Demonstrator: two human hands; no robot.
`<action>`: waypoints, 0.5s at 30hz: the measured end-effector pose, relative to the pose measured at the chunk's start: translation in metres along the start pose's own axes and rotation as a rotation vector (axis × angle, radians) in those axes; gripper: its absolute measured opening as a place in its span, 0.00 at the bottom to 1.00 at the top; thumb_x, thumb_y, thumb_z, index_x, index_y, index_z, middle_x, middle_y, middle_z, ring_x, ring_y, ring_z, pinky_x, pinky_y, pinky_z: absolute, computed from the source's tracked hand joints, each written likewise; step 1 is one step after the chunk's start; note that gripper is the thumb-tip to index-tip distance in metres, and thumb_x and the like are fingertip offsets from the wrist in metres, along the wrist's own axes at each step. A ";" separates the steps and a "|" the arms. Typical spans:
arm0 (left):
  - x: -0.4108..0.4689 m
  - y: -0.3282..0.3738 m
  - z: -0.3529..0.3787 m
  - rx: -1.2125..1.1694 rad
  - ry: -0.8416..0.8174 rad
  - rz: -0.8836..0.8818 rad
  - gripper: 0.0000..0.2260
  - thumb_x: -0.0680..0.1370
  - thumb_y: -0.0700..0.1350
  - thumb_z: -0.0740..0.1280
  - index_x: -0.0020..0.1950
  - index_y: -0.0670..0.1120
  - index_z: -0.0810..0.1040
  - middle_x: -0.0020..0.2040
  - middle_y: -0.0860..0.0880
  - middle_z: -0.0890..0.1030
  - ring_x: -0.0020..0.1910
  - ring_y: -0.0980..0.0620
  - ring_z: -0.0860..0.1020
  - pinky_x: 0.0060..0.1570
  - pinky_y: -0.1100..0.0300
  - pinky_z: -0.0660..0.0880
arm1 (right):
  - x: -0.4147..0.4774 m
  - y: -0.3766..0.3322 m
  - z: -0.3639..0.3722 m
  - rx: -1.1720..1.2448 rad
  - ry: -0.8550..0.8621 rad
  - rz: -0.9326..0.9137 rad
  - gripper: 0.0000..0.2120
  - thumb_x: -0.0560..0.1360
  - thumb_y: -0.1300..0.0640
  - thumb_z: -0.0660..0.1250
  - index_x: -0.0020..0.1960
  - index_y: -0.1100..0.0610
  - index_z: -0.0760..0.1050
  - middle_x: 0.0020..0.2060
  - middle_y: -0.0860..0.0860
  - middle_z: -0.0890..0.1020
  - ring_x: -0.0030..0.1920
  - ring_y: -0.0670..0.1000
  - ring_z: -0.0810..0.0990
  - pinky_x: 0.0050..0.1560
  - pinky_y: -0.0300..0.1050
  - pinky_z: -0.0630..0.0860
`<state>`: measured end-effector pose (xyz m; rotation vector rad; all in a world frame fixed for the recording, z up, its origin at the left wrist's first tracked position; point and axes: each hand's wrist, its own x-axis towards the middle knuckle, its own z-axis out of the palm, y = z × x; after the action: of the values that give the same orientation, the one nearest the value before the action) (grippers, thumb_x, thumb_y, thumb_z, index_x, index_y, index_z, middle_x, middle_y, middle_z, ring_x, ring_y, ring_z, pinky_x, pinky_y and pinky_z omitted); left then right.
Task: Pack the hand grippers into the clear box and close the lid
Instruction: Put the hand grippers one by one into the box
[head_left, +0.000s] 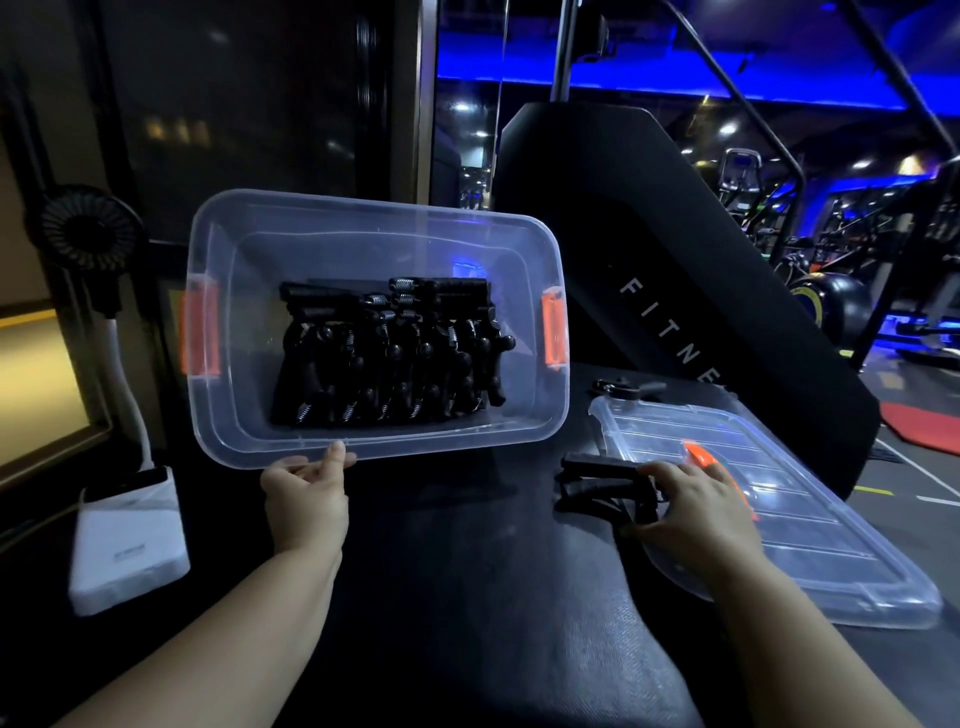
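Power bank (130, 540), white, lies far left, a small black fan (85, 228) standing above it. Moving in, we reach the clear box (374, 228), open-topped on the dark counter (467, 597), an orange latch (200, 327) at its left end and another at the right. Our left grip (306, 493) is clamped on the box's near rim, thumb and forefinger pinching the edge. Inside, the hand grippers (389, 358) sit packed together as one black pile, springs glinting, set toward the near wall. Whether the box lies flat or tips toward us, we cannot tell.

Further right, a loose hand gripper (597, 475) rests on the counter just beside the lid, and our right grip (696, 504) has closed round its handle end. The lid (831, 530) lies flat at the right, off the box, an orange piece (698, 454) showing on it past our knuckles. Behind the lid's far corner sits another small black item (626, 387), too dark to tell.
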<state>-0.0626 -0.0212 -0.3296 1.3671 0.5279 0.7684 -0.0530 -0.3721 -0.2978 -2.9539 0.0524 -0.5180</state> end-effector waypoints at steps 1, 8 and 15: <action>0.000 0.000 0.000 0.001 0.000 -0.004 0.15 0.78 0.52 0.66 0.55 0.46 0.63 0.41 0.54 0.84 0.46 0.57 0.78 0.58 0.43 0.75 | -0.002 -0.003 -0.001 -0.044 0.006 -0.009 0.31 0.60 0.33 0.73 0.61 0.39 0.72 0.57 0.43 0.77 0.65 0.52 0.65 0.62 0.48 0.64; -0.001 0.001 -0.001 0.011 -0.003 -0.006 0.16 0.78 0.53 0.66 0.55 0.46 0.64 0.41 0.54 0.84 0.47 0.56 0.79 0.58 0.43 0.75 | -0.002 -0.013 0.000 -0.055 0.017 -0.051 0.21 0.69 0.31 0.58 0.56 0.38 0.76 0.45 0.46 0.75 0.60 0.51 0.69 0.61 0.49 0.57; -0.003 0.003 -0.001 0.003 0.002 -0.015 0.15 0.78 0.52 0.66 0.55 0.46 0.64 0.40 0.54 0.83 0.50 0.53 0.79 0.59 0.43 0.74 | -0.005 -0.019 -0.004 0.102 0.186 -0.073 0.15 0.76 0.39 0.61 0.44 0.49 0.78 0.34 0.49 0.73 0.43 0.57 0.77 0.38 0.47 0.63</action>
<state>-0.0658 -0.0224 -0.3272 1.3639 0.5404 0.7570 -0.0590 -0.3530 -0.2930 -2.8093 -0.0610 -0.7802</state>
